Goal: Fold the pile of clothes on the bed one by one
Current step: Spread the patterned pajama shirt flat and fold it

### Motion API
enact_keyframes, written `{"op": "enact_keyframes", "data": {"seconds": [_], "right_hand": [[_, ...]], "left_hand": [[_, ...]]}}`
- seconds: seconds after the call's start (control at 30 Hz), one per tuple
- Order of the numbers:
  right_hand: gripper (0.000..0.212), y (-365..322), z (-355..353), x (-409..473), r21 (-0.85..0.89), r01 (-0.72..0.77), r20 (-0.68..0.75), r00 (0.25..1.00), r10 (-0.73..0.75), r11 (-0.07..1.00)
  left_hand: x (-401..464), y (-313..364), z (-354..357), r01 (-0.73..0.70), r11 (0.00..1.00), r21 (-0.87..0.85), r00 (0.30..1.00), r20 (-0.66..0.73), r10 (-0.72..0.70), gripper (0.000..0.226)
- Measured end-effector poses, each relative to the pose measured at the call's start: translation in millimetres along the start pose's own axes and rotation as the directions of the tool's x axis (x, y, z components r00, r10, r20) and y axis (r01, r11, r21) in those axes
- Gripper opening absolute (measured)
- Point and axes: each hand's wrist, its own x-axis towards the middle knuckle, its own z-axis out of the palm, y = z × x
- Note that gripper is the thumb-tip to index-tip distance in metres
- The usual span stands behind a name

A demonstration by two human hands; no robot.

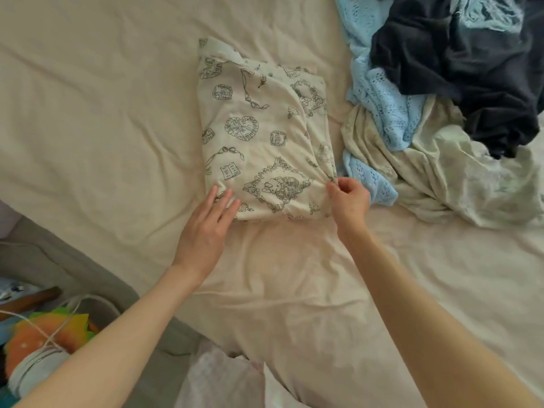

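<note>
A cream garment with dark printed drawings (262, 136) lies folded into a rectangle in the middle of the bed (103, 113). My left hand (206, 228) rests flat, fingers straight, on its near left corner. My right hand (348, 201) pinches the garment's near right corner between thumb and fingers. The pile of unfolded clothes sits to the right: a light blue lace piece (379, 104), a dark navy garment (459, 63) and a pale crumpled garment (459, 175).
The bed's cream sheet is wrinkled. Its left edge runs diagonally at lower left, beside a grey surface (44, 254). Below that lie an orange and green object (44, 334) and white cords. A pale pink cloth (223, 381) shows at the bottom.
</note>
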Motion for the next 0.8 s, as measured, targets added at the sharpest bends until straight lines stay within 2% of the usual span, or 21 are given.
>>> {"op": "enact_keyframes", "data": {"seconds": [0.1, 0.17, 0.23, 0.3, 0.37, 0.47, 0.53, 0.6, 0.7, 0.8], "right_hand": [[0.014, 10.1, 5.4, 1.4, -0.159, -0.073, 0.042, 0.996, 0.080, 0.985], [0.033, 10.0, 8.9, -1.2, -0.177, -0.069, 0.081, 0.993, 0.085, 0.982], [0.046, 10.8, 10.7, -4.4, -0.181, -0.109, 0.111, 0.985, 0.130, 0.978], [0.035, 9.9, 10.1, -6.1, -0.124, -0.184, 0.149, 0.968, 0.202, 0.975], [0.009, 6.1, 6.3, -7.9, -0.019, -0.279, 0.213, 0.937, 0.276, 0.960], [0.010, 0.9, -1.5, -16.1, 0.094, -0.333, 0.249, 0.920, 0.302, 0.938], [0.010, -1.3, -10.0, -30.9, 0.084, -0.357, 0.265, 0.908, 0.324, 0.930], [0.010, 0.4, -22.8, -53.3, 0.001, -0.398, 0.290, 0.878, 0.381, 0.917], [0.007, 11.3, -49.1, -92.2, -0.121, -0.481, 0.320, 0.809, 0.492, 0.869], [0.009, 14.6, -71.1, -115.4, -0.128, -0.519, 0.334, 0.780, 0.530, 0.845]], "left_hand": [[1.3, -0.6, 4.3, 0.010, 0.996, 0.090, 0.996, 0.091, -0.018, 0.066], [3.7, -5.0, 6.2, 0.016, 0.996, 0.088, 0.996, 0.086, -0.023, 0.070], [7.0, -10.3, 6.8, 0.002, 0.998, 0.059, 0.999, 0.051, -0.005, 0.065], [10.5, -14.9, 6.9, -0.025, 0.999, 0.026, 1.000, -0.008, 0.025, 0.054], [12.8, -18.2, 5.3, -0.024, 0.999, -0.038, 0.998, -0.054, 0.022, 0.049], [6.7, -22.5, -5.2, 0.052, 0.963, -0.264, 0.998, -0.028, -0.062, 0.058], [-6.7, -22.5, -17.3, 0.096, 0.926, -0.365, 0.995, 0.003, -0.102, 0.057], [-28.3, -19.1, -31.4, 0.185, 0.886, -0.425, 0.982, 0.103, -0.156, 0.054], [-65.3, -11.1, -51.3, 0.406, 0.781, -0.475, 0.900, 0.354, -0.252, 0.048], [-84.1, -4.0, -70.7, 0.485, 0.672, -0.559, 0.862, 0.433, -0.262, 0.051]]}}
